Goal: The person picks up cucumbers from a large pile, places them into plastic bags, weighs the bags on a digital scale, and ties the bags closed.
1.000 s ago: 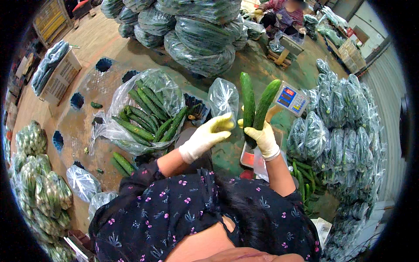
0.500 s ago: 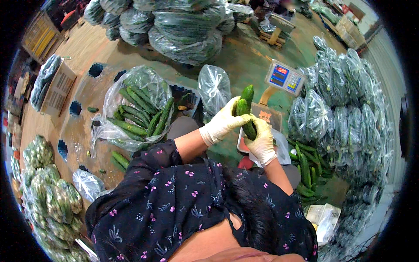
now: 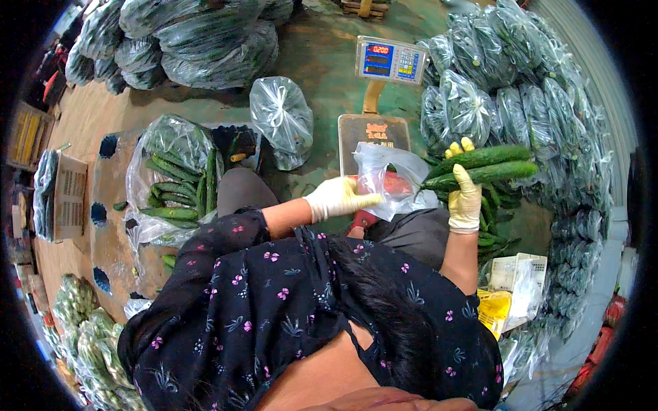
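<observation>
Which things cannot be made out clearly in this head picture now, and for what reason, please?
All in the head view:
Right hand: parts of its fingers, hidden behind the held cucumbers.
Left hand: its grip on the clear bag, unclear because most fingers are out of sight.
Scale platform: its near part, covered by the clear bag.
Large stacked bags: their tops, cut off by the upper edge.

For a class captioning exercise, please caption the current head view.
Gloved right hand holds two cucumbers near a translucent plastic bag; gloved left hand at its side.
</observation>
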